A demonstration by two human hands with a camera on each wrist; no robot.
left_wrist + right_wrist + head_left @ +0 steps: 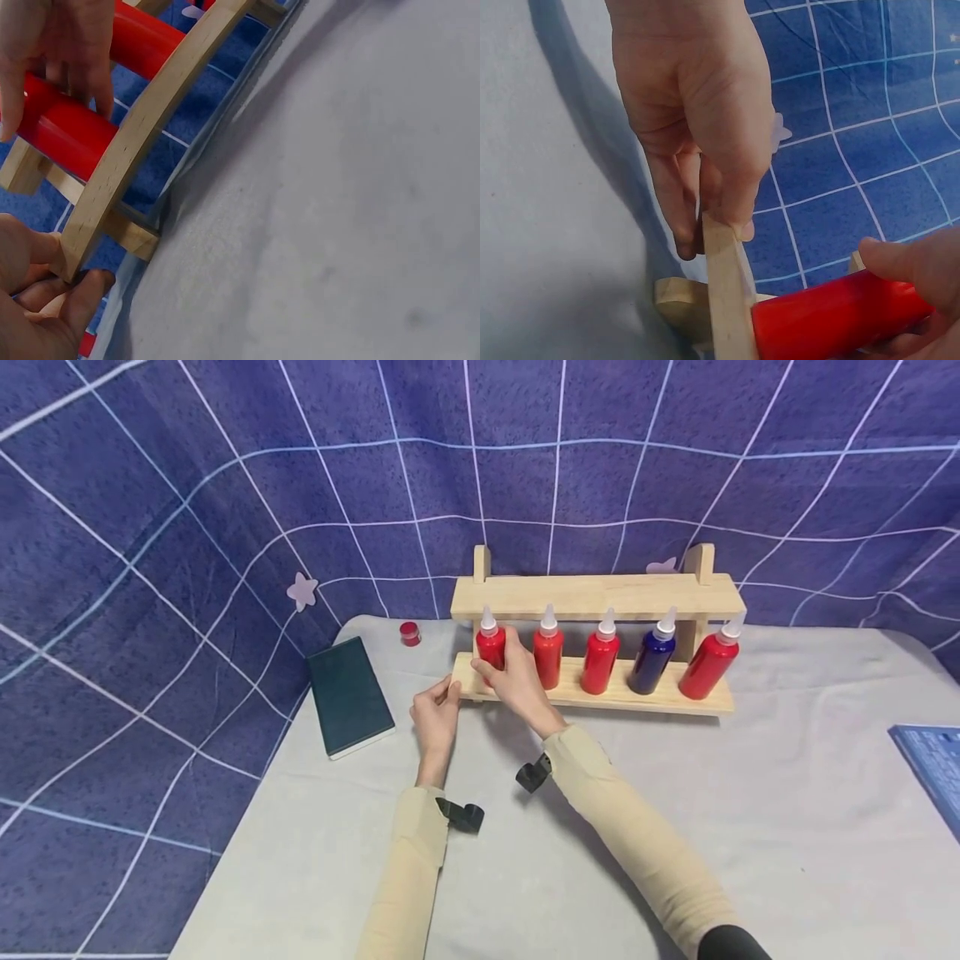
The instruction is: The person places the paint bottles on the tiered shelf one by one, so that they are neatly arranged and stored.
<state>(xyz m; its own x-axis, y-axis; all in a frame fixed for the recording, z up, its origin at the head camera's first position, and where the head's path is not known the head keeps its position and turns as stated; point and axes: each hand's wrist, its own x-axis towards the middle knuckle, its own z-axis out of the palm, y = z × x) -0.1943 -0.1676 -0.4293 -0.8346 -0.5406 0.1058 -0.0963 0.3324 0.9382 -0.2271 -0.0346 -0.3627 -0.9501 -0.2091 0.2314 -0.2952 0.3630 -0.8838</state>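
A two-tier wooden rack (600, 597) stands at the back of the table. On its lower board (637, 697) is a row of squeeze bottles with white nozzle tips. My right hand (519, 678) holds the leftmost red bottle (490, 643), its fingers and thumb around the body; the bottle's base meets the board in the right wrist view. With thumb and fingers, my left hand (437, 720) pinches the left end of that board, as the left wrist view also shows. Further right stand an orange-red bottle (548, 658), a red one (600, 665), a dark blue one (652, 663) and a tilted red one (708, 668).
Left of the rack lie a dark green book (351, 697) and a small red-lidded jar (409, 633). A blue printed item (933, 768) lies at the table's right edge. Behind everything hangs a blue grid-patterned curtain (517, 485). Pale cloth (570, 877) covers the table.
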